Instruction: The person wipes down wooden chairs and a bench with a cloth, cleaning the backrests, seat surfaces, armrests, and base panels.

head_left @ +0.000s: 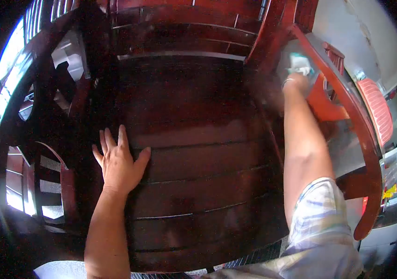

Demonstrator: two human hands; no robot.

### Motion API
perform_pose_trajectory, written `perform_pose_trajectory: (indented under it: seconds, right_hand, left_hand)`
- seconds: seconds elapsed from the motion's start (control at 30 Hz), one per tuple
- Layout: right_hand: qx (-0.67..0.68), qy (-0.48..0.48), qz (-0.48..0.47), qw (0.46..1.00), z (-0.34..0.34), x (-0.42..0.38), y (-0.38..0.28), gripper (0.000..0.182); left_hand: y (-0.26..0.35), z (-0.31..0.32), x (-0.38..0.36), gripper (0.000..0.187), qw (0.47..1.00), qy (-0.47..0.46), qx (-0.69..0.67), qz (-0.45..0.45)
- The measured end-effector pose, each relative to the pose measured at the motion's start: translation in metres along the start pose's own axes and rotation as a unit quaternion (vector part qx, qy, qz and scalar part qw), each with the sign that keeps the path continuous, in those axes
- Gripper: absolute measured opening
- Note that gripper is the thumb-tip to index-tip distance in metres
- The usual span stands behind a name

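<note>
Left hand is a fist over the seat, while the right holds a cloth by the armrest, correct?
No: the head view shows the left hand open over the seat; the right hand does hold the cloth by the armrest.

Apparently a home interior, dark slatted wooden seat (194, 162), carved wooden armrest (363, 135), stained pale wall (361, 35)

Over my feed I saw a white-and-teal cloth (300, 64), crumpled and slightly blurred, beside the right armrest (336, 80) of an upright, dark red-brown wooden chair (187, 162) with a broad, glossy, slatted seat.
</note>
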State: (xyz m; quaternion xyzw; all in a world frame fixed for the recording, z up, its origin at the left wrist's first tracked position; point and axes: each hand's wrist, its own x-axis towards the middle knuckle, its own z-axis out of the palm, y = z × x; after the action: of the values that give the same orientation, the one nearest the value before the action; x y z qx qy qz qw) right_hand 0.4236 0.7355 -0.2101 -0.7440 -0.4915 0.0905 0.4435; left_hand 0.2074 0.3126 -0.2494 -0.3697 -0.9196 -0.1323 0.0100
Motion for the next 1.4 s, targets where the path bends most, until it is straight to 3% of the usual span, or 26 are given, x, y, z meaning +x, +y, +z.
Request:
perform_pose_trajectory:
  seconds: [0.07,0.13,0.17,0.2,0.3,0.37,0.4,0.47,0.5,0.6,0.67,0.8,0.87,0.9,0.93,1.07,1.2,1.27,1.3,1.33,1.4]
  right_hand:
    - [0.198,-0.007,-0.170,0.965,0.042,0.028,0.015,0.032]
    - [0.140,-0.188,-0.173,0.957,0.073,0.035,0.009,0.028]
    - [0.181,-0.332,-0.020,0.925,0.065,0.040,0.004,0.027]
    - [0.080,-0.379,-0.040,0.921,0.064,0.046,0.005,0.020]
    - [0.012,-0.362,-0.111,0.925,0.076,0.055,0.014,0.015]
    - [-0.059,-0.270,-0.262,0.925,0.103,0.079,0.024,0.016]
    - [-0.058,-0.267,-0.267,0.924,0.087,0.067,0.013,0.016]
    - [-0.402,-0.254,-0.376,0.795,0.037,0.027,-0.009,0.025]
    - [-0.312,-0.267,-0.320,0.854,0.039,0.026,0.001,0.026]
    - [-0.309,-0.282,-0.303,0.856,0.009,0.005,0.001,0.026]
    - [-0.424,-0.244,-0.371,0.789,-0.016,-0.035,-0.010,0.031]
    - [-0.456,-0.235,-0.416,0.751,-0.052,-0.081,0.003,0.033]
    - [-0.550,-0.209,-0.471,0.657,-0.049,-0.097,0.018,0.030]
    - [-0.592,-0.246,-0.500,0.582,-0.055,-0.110,0.015,0.029]
    - [-0.597,-0.262,-0.495,0.574,-0.059,-0.121,0.011,0.028]
    - [-0.434,-0.243,-0.409,0.765,-0.049,-0.110,-0.022,0.024]
    - [-0.377,-0.266,-0.421,0.781,-0.011,-0.095,-0.040,0.029]
    - [-0.354,-0.361,-0.377,0.776,0.016,-0.088,-0.034,0.035]
    - [-0.330,-0.292,-0.406,0.801,0.029,-0.093,-0.030,0.038]
    - [-0.327,-0.294,-0.400,0.804,0.034,-0.091,-0.025,0.038]
    - [-0.395,-0.262,-0.414,0.777,0.026,-0.101,-0.022,0.036]
  left_hand:
    - [0.000,0.000,0.000,0.075,1.000,0.003,-0.002,0.010]
    - [0.002,-0.001,0.002,0.075,1.000,-0.001,0.006,0.004]
    - [0.003,0.000,0.002,0.075,1.000,-0.006,0.007,0.002]
    - [0.003,0.002,0.002,0.075,1.000,-0.011,0.011,0.002]
    - [0.004,0.003,0.001,0.075,1.000,0.008,0.009,0.011]
    - [0.006,0.000,0.002,0.075,1.000,0.003,0.009,0.004]
    - [0.005,-0.002,0.003,0.075,1.000,0.007,0.005,0.002]
    - [0.004,-0.003,0.002,0.077,0.999,-0.027,0.027,-0.009]
    - [0.004,-0.003,0.002,0.077,0.999,-0.021,0.026,-0.008]
    - [0.005,-0.004,0.002,0.077,1.000,-0.015,0.015,-0.006]
    - [0.004,-0.005,0.002,0.077,1.000,-0.006,0.005,0.000]
    - [-0.004,-0.003,0.001,0.078,1.000,-0.010,-0.012,-0.003]
    - [-0.006,-0.004,0.000,0.078,1.000,-0.009,-0.014,-0.002]
    - [-0.006,-0.005,0.000,0.078,1.000,-0.008,-0.018,-0.005]
    - [-0.006,-0.004,0.000,0.079,1.000,-0.007,-0.019,-0.006]
    - [-0.006,-0.006,0.001,0.078,1.000,-0.008,-0.015,-0.013]
    - [-0.002,-0.001,0.002,0.077,1.000,-0.008,0.002,-0.022]
    - [-0.003,0.001,0.000,0.077,1.000,0.011,0.024,-0.004]
    - [-0.005,-0.001,0.000,0.077,0.999,0.012,0.035,-0.004]
    - [-0.004,-0.006,-0.002,0.076,1.000,0.003,0.010,-0.009]
    - [-0.004,-0.005,-0.005,0.075,1.000,-0.010,-0.021,-0.003]
